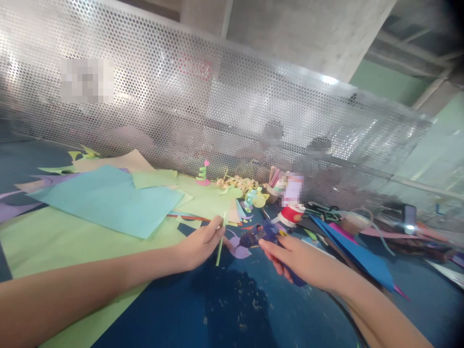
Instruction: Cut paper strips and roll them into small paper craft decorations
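Note:
My left hand (205,244) pinches a thin light-green paper strip (219,251), held almost upright above the blue table. In my right hand (299,253) is a dark blue glue gun (266,233), my fingers wrapped around its handle. Its front end points left toward the strip, and a gap shows between the two. Beneath the gun's tip lies a curled purple paper piece (239,250). Behind my hands stand a small green paper spiral on a pink base (202,175) and a yellow and blue paper figure (255,198).
Green (83,241) and light-blue paper sheets (108,200) cover the left side. A red and white cup (291,215) tilts behind the gun. At right lie blue card (357,253) and a lit phone (409,218). A perforated metal screen (163,96) bounds the back, with people behind it.

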Available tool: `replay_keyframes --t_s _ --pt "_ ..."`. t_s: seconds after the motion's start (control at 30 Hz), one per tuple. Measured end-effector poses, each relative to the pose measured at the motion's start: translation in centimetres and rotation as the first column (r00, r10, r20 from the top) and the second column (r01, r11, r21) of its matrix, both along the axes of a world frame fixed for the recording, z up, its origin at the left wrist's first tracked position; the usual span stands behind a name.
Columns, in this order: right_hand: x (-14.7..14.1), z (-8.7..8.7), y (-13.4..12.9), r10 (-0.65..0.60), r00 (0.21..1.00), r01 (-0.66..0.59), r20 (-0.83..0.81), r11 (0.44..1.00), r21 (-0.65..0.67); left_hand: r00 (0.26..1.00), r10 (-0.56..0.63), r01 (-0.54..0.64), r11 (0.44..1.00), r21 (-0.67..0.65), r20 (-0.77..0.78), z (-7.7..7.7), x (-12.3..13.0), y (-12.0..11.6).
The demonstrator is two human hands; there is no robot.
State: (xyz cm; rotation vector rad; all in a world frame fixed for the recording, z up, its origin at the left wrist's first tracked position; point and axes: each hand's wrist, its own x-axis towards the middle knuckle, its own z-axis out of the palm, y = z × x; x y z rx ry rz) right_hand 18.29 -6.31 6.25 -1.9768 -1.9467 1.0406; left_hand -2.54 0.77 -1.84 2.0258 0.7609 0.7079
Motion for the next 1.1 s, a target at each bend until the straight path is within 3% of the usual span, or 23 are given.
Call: replay_keyframes --t_s 0.7,1.1 --pt "0.02 -0.31 0.13 -0.032 0.999 0.033 -0.026 0.999 0.006 0.999 0.014 -0.014 1.000 -0.017 0.047 -0.22 0.02 0.01" --pt "0.56 -0.14 0.04 -0.105 0.983 0.100 -0.149 0.994 -0.042 1.000 0.019 -0.019 1.000 0.002 -0.010 0.24 -0.06 -0.26"
